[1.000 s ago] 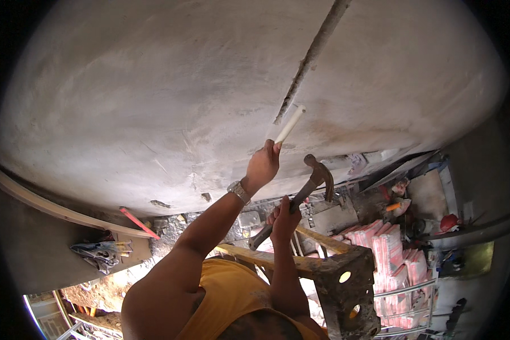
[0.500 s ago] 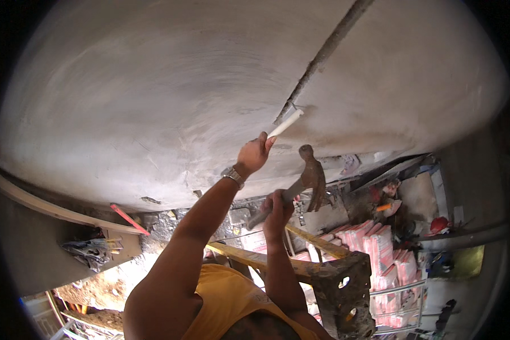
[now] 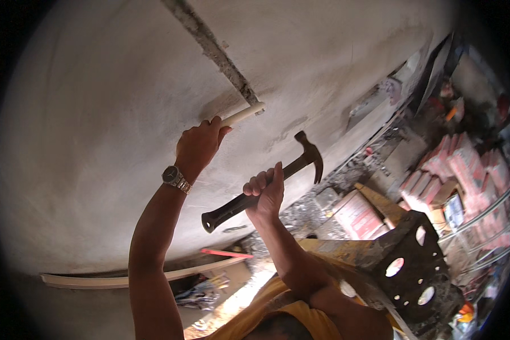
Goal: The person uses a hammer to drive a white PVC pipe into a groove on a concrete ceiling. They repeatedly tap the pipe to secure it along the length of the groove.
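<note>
My left hand [image 3: 201, 144], with a metal watch [image 3: 176, 179] on the wrist, is closed round one end of a short off-white rod [image 3: 242, 115]. The rod's far end lies at the lower end of a rough groove [image 3: 218, 59] cut into the grey plastered wall [image 3: 124, 113]. Whether anything sits between rod and groove is hidden. Lower and to the right, my right hand [image 3: 266, 192] grips a dark claw hammer [image 3: 283, 170] around its handle. The hammer head is raised up and to the right, apart from the rod.
A stained yellow step ladder [image 3: 374, 252] with a holed top stands at lower right. Beyond it are stacked pink-and-white sacks [image 3: 464, 164] and rubble. A long pale strip [image 3: 113, 280] and a red bar [image 3: 226, 253] lie along the wall's foot.
My view has turned, so the groove now slants the other way. The hammer shows more side-on, with its handle fully visible. Both hands keep their holds.
</note>
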Tool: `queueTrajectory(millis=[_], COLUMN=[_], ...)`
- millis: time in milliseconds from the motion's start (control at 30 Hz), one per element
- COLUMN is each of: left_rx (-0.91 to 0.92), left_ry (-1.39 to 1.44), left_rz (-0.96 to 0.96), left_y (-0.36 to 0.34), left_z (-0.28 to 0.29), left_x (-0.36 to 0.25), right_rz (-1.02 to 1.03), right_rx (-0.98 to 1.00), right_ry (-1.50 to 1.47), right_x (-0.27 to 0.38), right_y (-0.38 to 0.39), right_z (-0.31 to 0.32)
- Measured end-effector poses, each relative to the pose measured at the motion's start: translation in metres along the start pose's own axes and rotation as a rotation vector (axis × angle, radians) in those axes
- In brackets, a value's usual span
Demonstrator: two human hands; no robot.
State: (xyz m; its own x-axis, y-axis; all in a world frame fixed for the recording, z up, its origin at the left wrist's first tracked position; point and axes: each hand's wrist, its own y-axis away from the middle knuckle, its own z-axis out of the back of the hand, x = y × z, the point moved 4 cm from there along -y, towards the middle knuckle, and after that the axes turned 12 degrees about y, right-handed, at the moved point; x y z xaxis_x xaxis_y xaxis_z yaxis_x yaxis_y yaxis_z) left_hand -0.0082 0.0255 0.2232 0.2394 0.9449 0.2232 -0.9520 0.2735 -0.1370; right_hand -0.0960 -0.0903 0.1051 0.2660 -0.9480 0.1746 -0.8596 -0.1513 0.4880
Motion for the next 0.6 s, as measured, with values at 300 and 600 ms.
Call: queueTrajectory(millis=[300,600], left_rx=[0.114,0.16], left_ry=[-0.252,-0.359], left_rz=[-0.145,-0.241], left_y=[-0.024,-0.045], left_z=[0.039,0.059], left_x=[-0.002,-0.005], right_rz=[0.002,-0.024], right_rx=[0.057,0.042], right_ry=[-0.076,-0.04], right_x=[-0.024,-0.038], right_y=[-0.005,-0.012], right_z=[-0.026,-0.035])
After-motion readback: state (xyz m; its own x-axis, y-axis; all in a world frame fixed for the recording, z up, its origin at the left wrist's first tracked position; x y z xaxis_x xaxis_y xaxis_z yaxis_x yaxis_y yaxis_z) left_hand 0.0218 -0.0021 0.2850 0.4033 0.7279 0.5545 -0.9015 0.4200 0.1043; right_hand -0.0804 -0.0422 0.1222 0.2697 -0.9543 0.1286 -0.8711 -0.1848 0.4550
